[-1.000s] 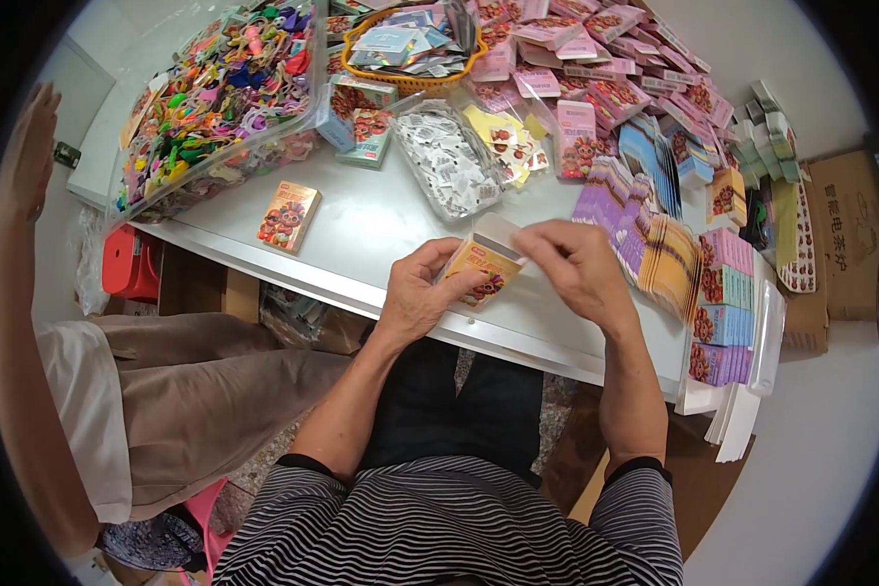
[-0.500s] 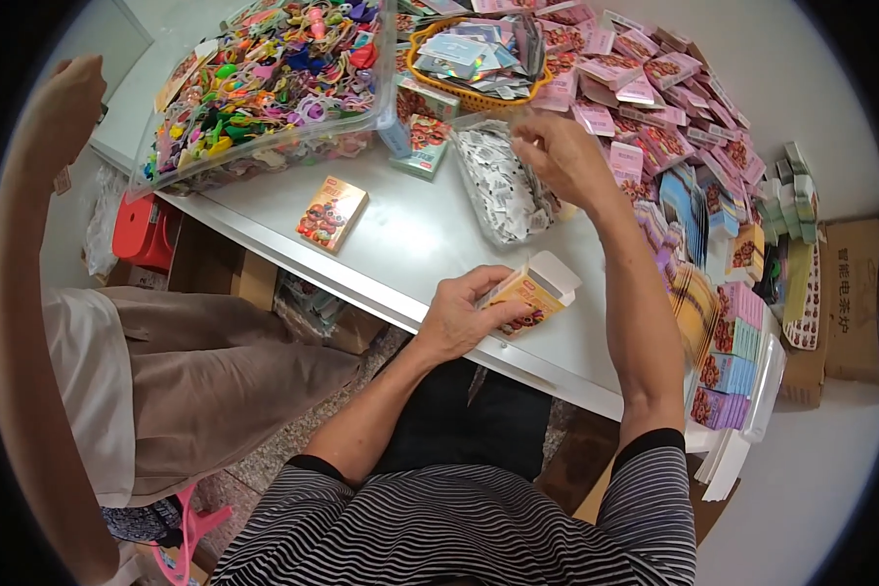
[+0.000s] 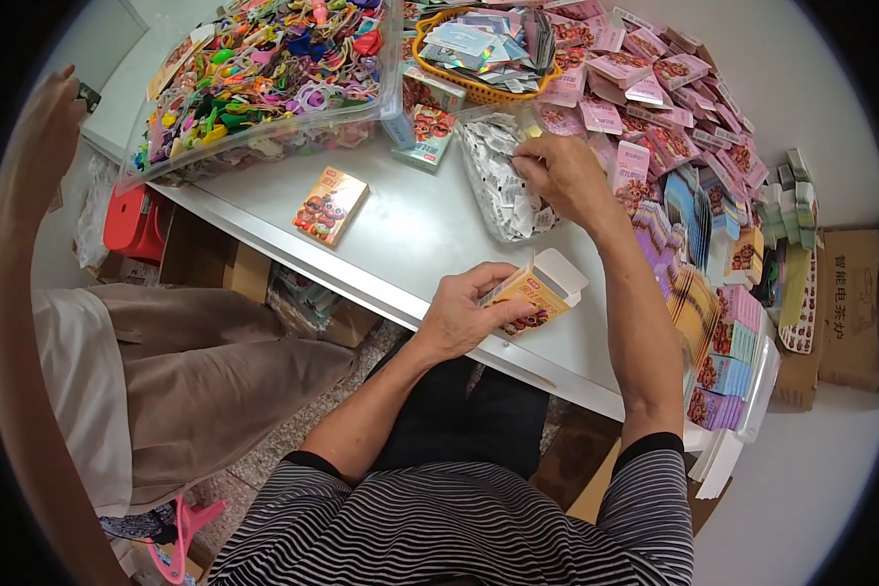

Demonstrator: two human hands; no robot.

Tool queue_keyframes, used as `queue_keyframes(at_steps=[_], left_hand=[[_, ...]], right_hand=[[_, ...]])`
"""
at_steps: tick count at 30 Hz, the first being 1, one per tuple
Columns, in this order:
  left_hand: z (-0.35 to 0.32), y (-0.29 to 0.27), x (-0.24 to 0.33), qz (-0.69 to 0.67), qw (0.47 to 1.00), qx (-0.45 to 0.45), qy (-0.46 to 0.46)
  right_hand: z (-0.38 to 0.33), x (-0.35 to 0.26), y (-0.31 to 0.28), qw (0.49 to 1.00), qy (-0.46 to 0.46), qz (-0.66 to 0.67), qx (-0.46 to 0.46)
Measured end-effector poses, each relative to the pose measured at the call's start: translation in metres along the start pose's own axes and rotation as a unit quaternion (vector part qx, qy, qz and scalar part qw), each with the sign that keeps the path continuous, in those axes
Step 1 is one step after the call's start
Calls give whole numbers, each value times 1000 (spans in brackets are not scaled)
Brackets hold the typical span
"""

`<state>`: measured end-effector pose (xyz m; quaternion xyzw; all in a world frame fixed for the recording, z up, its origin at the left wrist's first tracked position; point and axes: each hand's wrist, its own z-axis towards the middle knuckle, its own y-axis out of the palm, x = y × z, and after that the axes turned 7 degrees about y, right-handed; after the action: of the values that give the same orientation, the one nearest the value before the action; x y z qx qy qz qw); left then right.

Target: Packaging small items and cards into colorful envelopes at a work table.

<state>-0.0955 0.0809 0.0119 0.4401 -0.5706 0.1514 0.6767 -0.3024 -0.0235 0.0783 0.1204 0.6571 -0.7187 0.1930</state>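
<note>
My left hand (image 3: 467, 311) is wrapped round a small yellow carton (image 3: 529, 301) near the table's front edge. The carton's white top flap stands open, tilted toward the right. Above it, my right hand (image 3: 562, 174) reaches into a clear plastic bag (image 3: 488, 210) full of small white printed sachets (image 3: 506, 178). The thumb and fingers are pinched together at the sachets; what they hold, if anything, is hidden. A closed orange-gold carton (image 3: 331, 206) lies on the table to the left of the bag.
A clear bin (image 3: 264, 146) of colourful trinkets stands at the back left. Beside it are a green carton (image 3: 424, 137) and a yellow basket (image 3: 479, 93) of cards. Pink cartons (image 3: 654, 73) heap at the back right; stacked boxes (image 3: 728, 337) line the right edge. A co-worker's arm (image 3: 20, 254) is at left.
My right hand has dropped slightly, down onto the sachets in the bag. My left hand and the carton have hardly moved. The co-worker's hand has shifted and now shows a small dark thing.
</note>
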Motion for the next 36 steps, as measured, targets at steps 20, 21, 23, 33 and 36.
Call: queue_keyframes(at_steps=[20,21,23,33,36], left_hand=[[0,4,-2,38,999,9,25],[1,3,-6,37,999,8,24],[1,1,-15,10,995,40,91],[1,1,-11,-35,996,36,74],[1,-3,-19,8,996,36,82]], right_hand=[[-20,11,-7,923,102,370,39],[-25,10,-11,923,103,370,39],[-38,0,-22,927,85,362,49],[-142,-36,-37,965,62,241,83],[-146,-43,-44,990,53,127,28]])
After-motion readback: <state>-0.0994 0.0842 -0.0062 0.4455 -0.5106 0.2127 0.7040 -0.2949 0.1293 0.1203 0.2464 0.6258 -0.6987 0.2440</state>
